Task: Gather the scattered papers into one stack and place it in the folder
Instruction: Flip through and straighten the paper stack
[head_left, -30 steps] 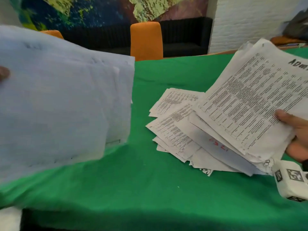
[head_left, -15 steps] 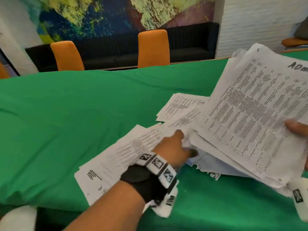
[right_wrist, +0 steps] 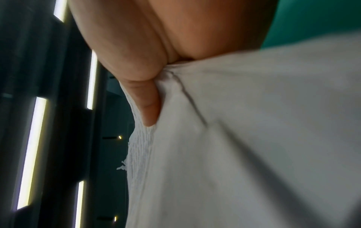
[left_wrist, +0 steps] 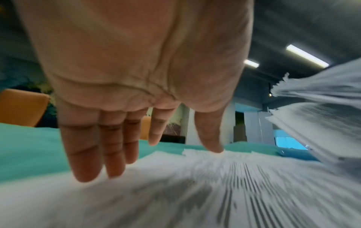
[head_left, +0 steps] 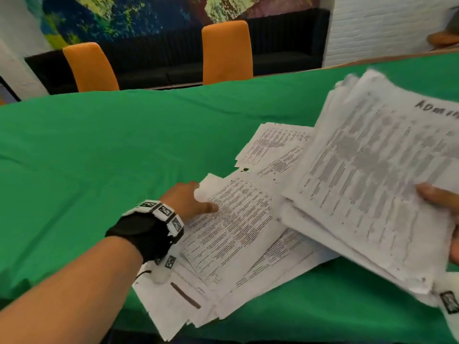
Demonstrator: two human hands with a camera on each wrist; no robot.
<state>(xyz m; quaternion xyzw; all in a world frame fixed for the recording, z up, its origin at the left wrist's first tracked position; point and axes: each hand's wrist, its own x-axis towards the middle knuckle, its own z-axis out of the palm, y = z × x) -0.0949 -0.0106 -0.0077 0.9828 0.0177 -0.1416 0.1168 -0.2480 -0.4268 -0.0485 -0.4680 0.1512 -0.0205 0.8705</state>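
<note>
Loose printed papers (head_left: 238, 234) lie fanned in an untidy pile on the green table (head_left: 99, 157). My left hand (head_left: 201, 199) rests flat on the pile's far left corner, fingers straight; the left wrist view shows the left hand (left_wrist: 156, 154) spread over the blurred papers (left_wrist: 195, 192), thumb tip touching them. My right hand (head_left: 442, 204) grips a thick paper stack (head_left: 372, 182) tilted above the pile's right side. In the right wrist view the thumb (right_wrist: 148, 104) presses on the stack (right_wrist: 254, 138). No folder is in view.
Two orange chairs (head_left: 226, 50) (head_left: 90, 67) stand behind the table's far edge, with a black sofa (head_left: 285, 43) along the wall. Bare green cloth stretches to the left and beyond the pile. The pile's near corner overhangs the table's front edge (head_left: 74, 306).
My left hand has laid the sheaf it held up at the left onto the table pile and slid to its far left corner. The right hand's stack has stayed raised.
</note>
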